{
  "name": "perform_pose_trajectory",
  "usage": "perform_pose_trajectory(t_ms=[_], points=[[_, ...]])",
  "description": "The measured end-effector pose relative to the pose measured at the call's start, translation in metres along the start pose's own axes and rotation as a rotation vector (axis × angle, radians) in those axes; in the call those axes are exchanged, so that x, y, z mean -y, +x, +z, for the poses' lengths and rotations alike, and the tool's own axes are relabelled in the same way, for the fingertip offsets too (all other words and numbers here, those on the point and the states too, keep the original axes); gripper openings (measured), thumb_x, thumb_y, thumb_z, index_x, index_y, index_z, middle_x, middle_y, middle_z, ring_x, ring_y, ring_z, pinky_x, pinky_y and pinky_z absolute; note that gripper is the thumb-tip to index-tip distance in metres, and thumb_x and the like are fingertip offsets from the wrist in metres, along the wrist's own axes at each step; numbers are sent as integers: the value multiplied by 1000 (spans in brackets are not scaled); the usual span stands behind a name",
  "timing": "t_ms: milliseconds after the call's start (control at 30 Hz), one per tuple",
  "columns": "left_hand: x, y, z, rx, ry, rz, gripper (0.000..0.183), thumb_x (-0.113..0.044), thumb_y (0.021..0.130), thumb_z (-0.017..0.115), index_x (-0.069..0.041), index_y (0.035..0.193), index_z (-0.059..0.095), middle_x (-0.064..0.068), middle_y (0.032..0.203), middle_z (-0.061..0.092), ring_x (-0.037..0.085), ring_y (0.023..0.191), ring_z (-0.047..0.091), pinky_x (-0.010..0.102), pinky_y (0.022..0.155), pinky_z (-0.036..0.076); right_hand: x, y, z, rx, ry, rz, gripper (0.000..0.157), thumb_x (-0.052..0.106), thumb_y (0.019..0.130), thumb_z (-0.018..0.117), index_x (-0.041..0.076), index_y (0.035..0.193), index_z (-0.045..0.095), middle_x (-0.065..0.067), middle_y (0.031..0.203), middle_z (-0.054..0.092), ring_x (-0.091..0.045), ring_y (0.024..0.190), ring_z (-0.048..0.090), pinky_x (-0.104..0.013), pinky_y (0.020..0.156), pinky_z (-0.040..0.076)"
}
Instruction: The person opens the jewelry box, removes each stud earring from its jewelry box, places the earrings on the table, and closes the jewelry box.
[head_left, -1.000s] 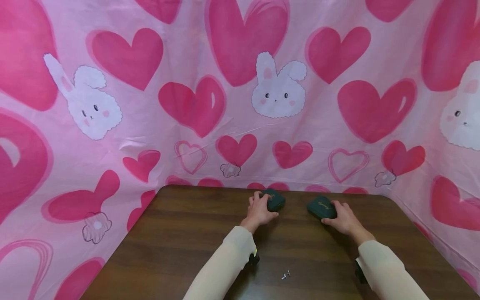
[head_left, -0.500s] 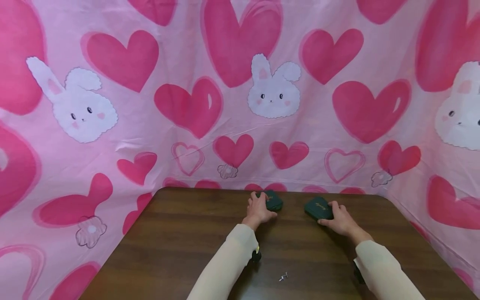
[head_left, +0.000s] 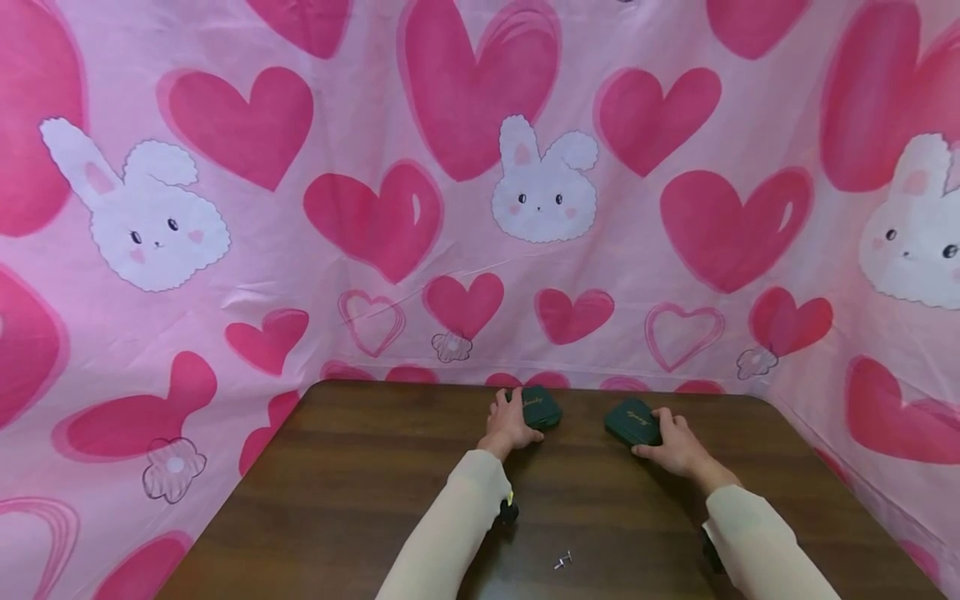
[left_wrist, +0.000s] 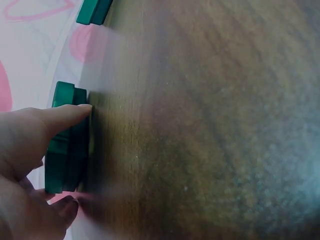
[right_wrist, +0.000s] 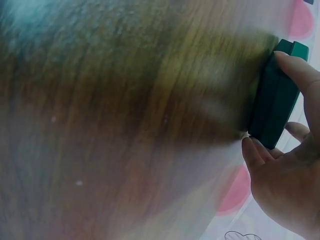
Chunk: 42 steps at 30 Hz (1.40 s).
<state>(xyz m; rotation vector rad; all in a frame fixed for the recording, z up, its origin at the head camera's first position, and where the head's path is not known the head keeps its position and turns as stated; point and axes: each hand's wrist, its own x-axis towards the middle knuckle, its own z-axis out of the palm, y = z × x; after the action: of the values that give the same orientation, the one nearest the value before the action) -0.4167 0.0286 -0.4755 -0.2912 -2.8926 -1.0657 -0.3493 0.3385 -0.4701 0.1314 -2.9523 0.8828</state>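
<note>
Two dark green boxes with gold lettering on their lids lie near the table's far edge. My left hand (head_left: 508, 423) grips the left box (head_left: 542, 408), thumb on its near side and fingers at its far side. The left wrist view shows this box (left_wrist: 60, 160) edge-on, between thumb and fingers. My right hand (head_left: 681, 446) holds the right box (head_left: 630, 422) by its right end. In the right wrist view, thumb and fingers span opposite ends of that box (right_wrist: 274, 102). The boxes stand apart, lids down. Their contents are hidden.
On the brown wooden table (head_left: 360, 492), small silver metal pieces (head_left: 563, 560) lie near the front, between the forearms. A pink cloth (head_left: 465, 225) with hearts and rabbits hangs behind the table and along its sides.
The head view has shifted slightly. My left fingers cover less of the left box's lid, so more lettering shows. Both boxes stay in about the same place on the table.
</note>
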Motion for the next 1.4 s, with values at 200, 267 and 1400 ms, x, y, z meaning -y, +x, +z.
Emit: perform_pose_trajectory(t_ms=[200,267,1400], points=[[4,-3,-1,5,-19,-3,90,-24,78,90,-11,152,41,22,149,35,42,130,44,58,107,43,0,-2,3,7,7,1,84,31,92,76,-12,143,25,-46,128,34,-56,113,50,-67,96,42],[5,-2,0,5,-26,-5,90,-23,78,90,-12,152,40,22,148,36,41,130,44,58,106,45,1,-2,4,6,10,1,84,31,92,76,-12,143,25,-46,129,34,-56,114,50,-67,97,42],[21,-7,-24,38,-57,71,93,-12,74,93,-11,151,42,21,143,38,39,126,48,54,105,45,19,-9,-18,38,-262,-59,62,30,92,73,-4,139,53,-40,139,41,-58,122,44,-77,85,43]])
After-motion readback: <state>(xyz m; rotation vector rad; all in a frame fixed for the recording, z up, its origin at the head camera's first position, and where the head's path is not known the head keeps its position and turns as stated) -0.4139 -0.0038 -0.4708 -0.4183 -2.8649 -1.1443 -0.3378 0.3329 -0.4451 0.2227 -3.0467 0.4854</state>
